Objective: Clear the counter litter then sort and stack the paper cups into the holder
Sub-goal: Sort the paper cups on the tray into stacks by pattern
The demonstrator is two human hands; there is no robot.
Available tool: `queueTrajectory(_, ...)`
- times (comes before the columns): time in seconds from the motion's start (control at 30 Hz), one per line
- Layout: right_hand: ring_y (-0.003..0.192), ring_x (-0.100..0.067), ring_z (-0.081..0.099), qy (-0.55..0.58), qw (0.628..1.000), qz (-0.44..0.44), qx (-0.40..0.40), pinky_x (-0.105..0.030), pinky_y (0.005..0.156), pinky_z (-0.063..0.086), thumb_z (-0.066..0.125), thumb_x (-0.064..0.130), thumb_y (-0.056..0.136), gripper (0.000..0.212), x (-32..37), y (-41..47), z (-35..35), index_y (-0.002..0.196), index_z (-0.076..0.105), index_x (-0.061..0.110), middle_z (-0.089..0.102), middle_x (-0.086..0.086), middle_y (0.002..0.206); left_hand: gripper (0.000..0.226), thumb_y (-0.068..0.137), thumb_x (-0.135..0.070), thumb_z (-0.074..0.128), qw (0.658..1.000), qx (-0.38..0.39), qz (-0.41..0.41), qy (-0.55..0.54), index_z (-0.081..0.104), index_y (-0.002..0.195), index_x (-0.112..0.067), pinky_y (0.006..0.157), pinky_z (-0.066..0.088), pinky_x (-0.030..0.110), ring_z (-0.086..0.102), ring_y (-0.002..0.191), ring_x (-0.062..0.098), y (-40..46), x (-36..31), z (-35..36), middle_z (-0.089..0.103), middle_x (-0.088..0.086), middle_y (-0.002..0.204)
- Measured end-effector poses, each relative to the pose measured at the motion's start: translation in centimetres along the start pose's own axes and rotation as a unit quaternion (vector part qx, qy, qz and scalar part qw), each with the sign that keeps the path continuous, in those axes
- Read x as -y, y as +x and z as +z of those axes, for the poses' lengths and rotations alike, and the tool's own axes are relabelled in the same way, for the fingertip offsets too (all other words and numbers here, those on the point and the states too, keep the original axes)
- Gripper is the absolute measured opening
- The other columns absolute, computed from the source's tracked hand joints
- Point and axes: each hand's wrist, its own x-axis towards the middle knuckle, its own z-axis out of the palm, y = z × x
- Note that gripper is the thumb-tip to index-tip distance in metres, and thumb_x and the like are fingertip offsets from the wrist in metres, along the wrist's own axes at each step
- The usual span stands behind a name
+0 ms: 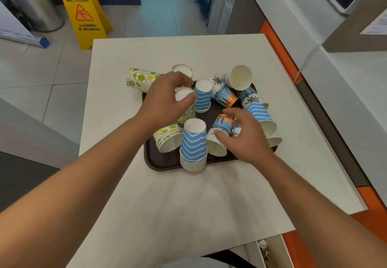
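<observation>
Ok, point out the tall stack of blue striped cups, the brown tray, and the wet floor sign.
tall stack of blue striped cups [193, 145]: head view, on the striped side.
brown tray [161, 161]: head view, on the bare near-left corner.
wet floor sign [82, 10]: head view, on the yellow front panel.

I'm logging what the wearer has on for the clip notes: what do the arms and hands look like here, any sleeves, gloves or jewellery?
Both forearms are bare with no sleeves in view. The left hand and right hand wear no gloves, rings or watch.
</observation>
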Motion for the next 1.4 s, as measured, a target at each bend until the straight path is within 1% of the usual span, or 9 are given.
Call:
queueTrajectory(0.13, 0.111, -0.023, 0.051, -0.079, 0.991, 0.068, -0.089, -0.033, 0.087, 0.043, 0.068, 0.035, 0.081, 0.037, -1.4, 3.5, -3.8, 0.114, 0.061, 0.019, 0.058, -0.004, 0.115, 0.050, 0.084, -0.031, 0.071, 0.996, 0.071, -0.001, 0.051, 0.057, 0.128, -0.011, 0.093, 0.042, 0.029, 0.056, 0.115, 0.018, 3.9, -1.4, 2.0, 0.060, 0.006, 0.125)
queueTrajectory(0.27, 0.119, -0.028, 0.047, -0.155, 0.974, 0.163, -0.042, -0.037, 0.090, 0.041, 0.066, 0.044, 0.081, 0.052, -3.6, 6.4, -5.6, 0.124, 0.055, 0.016, 0.053, -0.009, 0.126, 0.069, 0.083, -0.035, 0.071, 0.980, 0.139, -0.004, 0.139, 0.043, 0.140, -0.008, 0.100, 0.038, 0.034, 0.048, 0.127, 0.028, 7.5, -2.2, 4.4, 0.051, 0.013, 0.138)
queueTrajectory(0.4, 0.116, -0.028, 0.052, -0.174, 0.958, 0.229, 0.009, -0.033, 0.080, 0.041, 0.068, 0.056, 0.075, 0.071, -4.9, 7.7, -5.9, 0.125, 0.049, 0.010, 0.053, -0.011, 0.126, 0.080, 0.079, -0.044, 0.073, 0.951, 0.190, -0.031, 0.243, 0.039, 0.138, -0.002, 0.099, 0.040, 0.039, 0.046, 0.126, 0.033, 10.0, -2.0, 6.4, 0.047, 0.019, 0.135)
queueTrajectory(0.6, 0.112, -0.028, 0.055, -0.190, 0.943, 0.267, 0.061, -0.030, 0.073, 0.037, 0.076, 0.058, 0.068, 0.081, -5.3, 7.2, -5.8, 0.124, 0.044, 0.008, 0.056, -0.011, 0.122, 0.075, 0.080, -0.051, 0.070, 0.921, 0.221, -0.027, 0.319, 0.044, 0.128, 0.001, 0.092, 0.041, 0.039, 0.049, 0.117, 0.035, 11.0, -1.6, 7.9, 0.052, 0.020, 0.125)
queueTrajectory(0.77, 0.107, -0.025, 0.057, -0.137, 0.946, 0.287, 0.066, -0.030, 0.072, 0.039, 0.078, 0.053, 0.067, 0.075, -5.2, 6.7, -6.2, 0.120, 0.047, 0.010, 0.058, -0.008, 0.118, 0.068, 0.078, -0.041, 0.075, 0.918, 0.234, -0.036, 0.317, 0.046, 0.126, -0.002, 0.087, 0.044, 0.039, 0.052, 0.114, 0.035, 10.9, -0.4, 9.0, 0.053, 0.018, 0.123)
queueTrajectory(1.03, 0.093, -0.017, 0.052, -0.052, 0.957, 0.282, 0.044, -0.029, 0.070, 0.040, 0.076, 0.051, 0.071, 0.070, -4.4, 6.1, -7.8, 0.123, 0.050, 0.013, 0.052, -0.001, 0.107, 0.061, 0.077, -0.037, 0.076, 0.939, 0.198, -0.046, 0.278, 0.055, 0.123, -0.005, 0.085, 0.045, 0.037, 0.055, 0.110, 0.033, 10.8, 0.0, 8.7, 0.052, 0.016, 0.120)
queueTrajectory(1.2, 0.097, -0.016, 0.059, 0.050, 0.961, 0.270, -0.013, -0.029, 0.061, 0.046, 0.073, 0.056, 0.071, 0.070, -3.3, 6.5, -8.6, 0.126, 0.052, 0.018, 0.057, 0.000, 0.116, 0.058, 0.073, -0.041, 0.075, 0.976, 0.107, -0.064, 0.176, 0.062, 0.119, -0.008, 0.080, 0.039, 0.031, 0.055, 0.107, 0.030, 9.9, -0.8, 6.0, 0.055, 0.014, 0.115)
queueTrajectory(1.3, 0.093, -0.015, 0.065, 0.128, 0.960, 0.247, -0.038, -0.035, 0.073, 0.055, 0.071, 0.055, 0.072, 0.058, -1.9, 6.7, -8.1, 0.118, 0.054, 0.022, 0.063, -0.001, 0.112, 0.056, 0.071, -0.039, 0.077, 0.991, 0.029, -0.079, 0.099, 0.065, 0.120, -0.013, 0.079, 0.035, 0.024, 0.056, 0.106, 0.025, 8.9, -1.0, 3.8, 0.059, 0.012, 0.115)
queueTrajectory(1.4, 0.092, -0.013, 0.067, 0.227, 0.947, 0.225, -0.036, -0.040, 0.083, 0.057, 0.070, 0.044, 0.080, 0.049, 0.2, 6.3, -6.9, 0.120, 0.052, 0.023, 0.065, 0.000, 0.108, 0.053, 0.072, -0.039, 0.075, 0.994, -0.056, -0.095, 0.019, 0.065, 0.120, -0.019, 0.081, 0.041, 0.023, 0.059, 0.103, 0.018, 7.4, -1.3, 1.7, 0.057, 0.004, 0.113)
